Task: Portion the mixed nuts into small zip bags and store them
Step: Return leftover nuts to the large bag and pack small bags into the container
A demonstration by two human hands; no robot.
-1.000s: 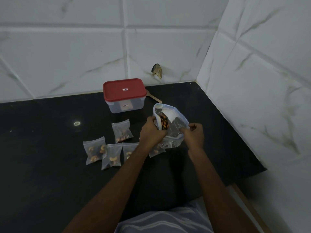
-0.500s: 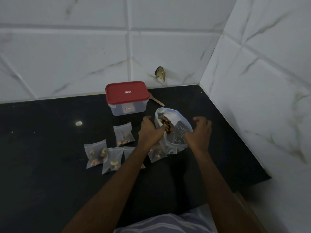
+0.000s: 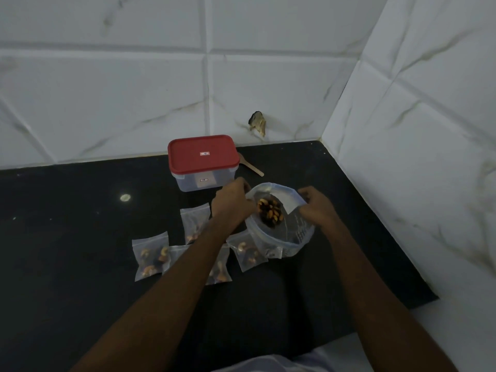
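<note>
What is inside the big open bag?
Mixed nuts show through the open mouth of the big bag, which the left hand and right hand hold. Folded plastic hides its bottom.

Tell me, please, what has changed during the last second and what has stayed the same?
The left hand and the right hand, both gripping the rim of the large zip bag, pulled apart, widening its mouth from narrow to round over the mixed nuts. The small bags, the red-lidded container and the wooden stick stayed put.
</note>
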